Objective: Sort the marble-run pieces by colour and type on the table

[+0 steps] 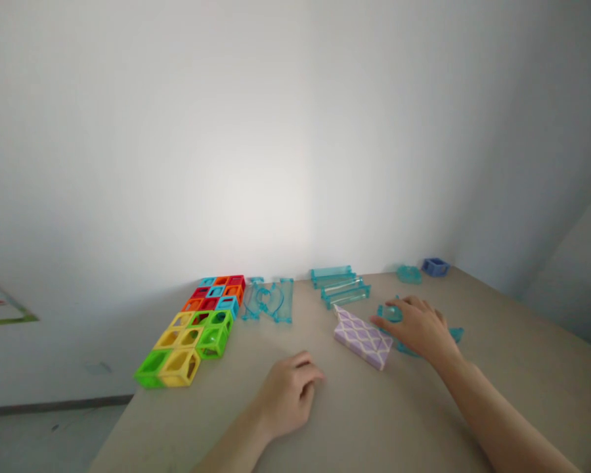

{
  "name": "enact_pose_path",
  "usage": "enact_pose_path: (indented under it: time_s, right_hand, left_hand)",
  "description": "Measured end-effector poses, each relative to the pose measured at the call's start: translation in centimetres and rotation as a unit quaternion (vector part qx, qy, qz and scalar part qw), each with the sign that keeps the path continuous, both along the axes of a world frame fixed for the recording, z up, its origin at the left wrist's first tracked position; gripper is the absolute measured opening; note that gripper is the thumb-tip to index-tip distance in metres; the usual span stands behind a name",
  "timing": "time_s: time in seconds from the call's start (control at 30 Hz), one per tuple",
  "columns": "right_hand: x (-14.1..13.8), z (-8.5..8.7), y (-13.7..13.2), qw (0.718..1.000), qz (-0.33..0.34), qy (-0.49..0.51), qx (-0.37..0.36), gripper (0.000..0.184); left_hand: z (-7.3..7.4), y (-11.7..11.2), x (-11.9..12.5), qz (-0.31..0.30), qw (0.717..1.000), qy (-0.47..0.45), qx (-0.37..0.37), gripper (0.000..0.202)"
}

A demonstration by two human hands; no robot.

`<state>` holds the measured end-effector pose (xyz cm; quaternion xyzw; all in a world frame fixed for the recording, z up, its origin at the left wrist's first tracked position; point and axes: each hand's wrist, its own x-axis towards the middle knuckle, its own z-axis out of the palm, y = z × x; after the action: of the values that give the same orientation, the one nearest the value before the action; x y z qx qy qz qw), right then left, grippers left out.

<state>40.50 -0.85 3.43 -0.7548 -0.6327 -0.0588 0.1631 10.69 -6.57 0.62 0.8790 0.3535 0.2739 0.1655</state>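
My left hand [289, 392] rests on the beige table [512, 368] with its fingers loosely curled and nothing in it. My right hand [420, 325] lies farther right, fingers spread over clear blue plastic pieces [390, 313], touching them. A flat purple box with a white wave pattern [363, 337] lies just left of the right hand. Between the two hands there is bare tabletop.
A block of several coloured open cubes [197, 327] sits at the table's left edge. Clear blue curved track pieces [268, 300] and straight ones [342, 286] lie at the back by the white wall. A dark blue cube [435, 266] stands far right.
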Motion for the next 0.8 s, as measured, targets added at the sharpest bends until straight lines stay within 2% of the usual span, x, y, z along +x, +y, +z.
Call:
enact_pose_path:
  time_s: [0.1, 0.2, 0.43, 0.63, 0.8]
  right_hand:
    - [0.1, 0.2, 0.3, 1.000, -0.016, 0.006, -0.015, 0.045]
    - [0.3, 0.4, 0.6, 0.998, -0.037, 0.029, -0.034, 0.036]
    - [0.3, 0.1, 0.8, 0.998, -0.036, 0.023, -0.039, 0.040]
    - [0.8, -0.3, 1.5, 0.999, -0.025, 0.042, -0.019, 0.029]
    - [0.9, 0.0, 1.7, 0.997, -0.028, 0.054, 0.051, 0.023]
  left_hand:
    - [0.7, 0.6, -0.8, 0.005, 0.998, -0.052, -0.038, 0.039]
    - [1.0, 0.9, -1.2, 0.009, 0.997, -0.061, -0.049, 0.039]
    - [1.1, 0.7, -0.8, -0.009, 0.998, -0.028, -0.059, 0.040]
    - [1.5, 0.7, -0.8, -0.009, 0.997, -0.032, -0.066, 0.038]
    - [1.3, 0.6, -0.9, -0.009, 0.997, -0.038, -0.068, 0.037]
